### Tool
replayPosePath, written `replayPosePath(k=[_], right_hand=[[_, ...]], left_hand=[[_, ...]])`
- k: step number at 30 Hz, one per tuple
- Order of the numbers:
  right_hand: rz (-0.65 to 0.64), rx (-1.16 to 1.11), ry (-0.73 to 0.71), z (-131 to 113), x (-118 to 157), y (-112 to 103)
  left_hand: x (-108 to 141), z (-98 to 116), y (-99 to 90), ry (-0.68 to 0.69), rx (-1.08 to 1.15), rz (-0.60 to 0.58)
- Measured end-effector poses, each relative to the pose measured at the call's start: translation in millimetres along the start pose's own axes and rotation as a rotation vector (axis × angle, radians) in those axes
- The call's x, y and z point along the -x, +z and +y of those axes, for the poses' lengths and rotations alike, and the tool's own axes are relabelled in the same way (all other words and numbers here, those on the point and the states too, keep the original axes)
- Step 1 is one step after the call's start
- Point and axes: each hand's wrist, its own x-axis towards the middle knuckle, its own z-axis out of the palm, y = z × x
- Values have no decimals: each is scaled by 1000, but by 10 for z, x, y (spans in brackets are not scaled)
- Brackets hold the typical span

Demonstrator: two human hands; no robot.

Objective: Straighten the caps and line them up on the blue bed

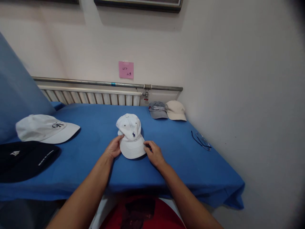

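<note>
I only catch part of the dark cap (26,162) at eight o'clock and the picture frame (140,6) at twelve; the held cap (130,136) hides fingertips of the left hand (114,147).

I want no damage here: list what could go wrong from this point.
The white cap between the left hand and right hand might crease if squeezed hard.
The glasses lie by the right edge of the table, so a knock could send them off.
The black cap, near the front edge, might be brushed off.

Soft, dim light, dark right corners.
</note>
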Motion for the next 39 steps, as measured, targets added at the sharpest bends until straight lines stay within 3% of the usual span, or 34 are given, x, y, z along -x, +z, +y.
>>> replayPosePath(k=[25, 39], right_hand=[[-10, 18, -10, 11, 3, -10], [-10, 10, -6, 6, 14, -15]], left_hand=[[85, 3, 128, 20, 6, 37], [65, -1, 101, 13, 13, 26]])
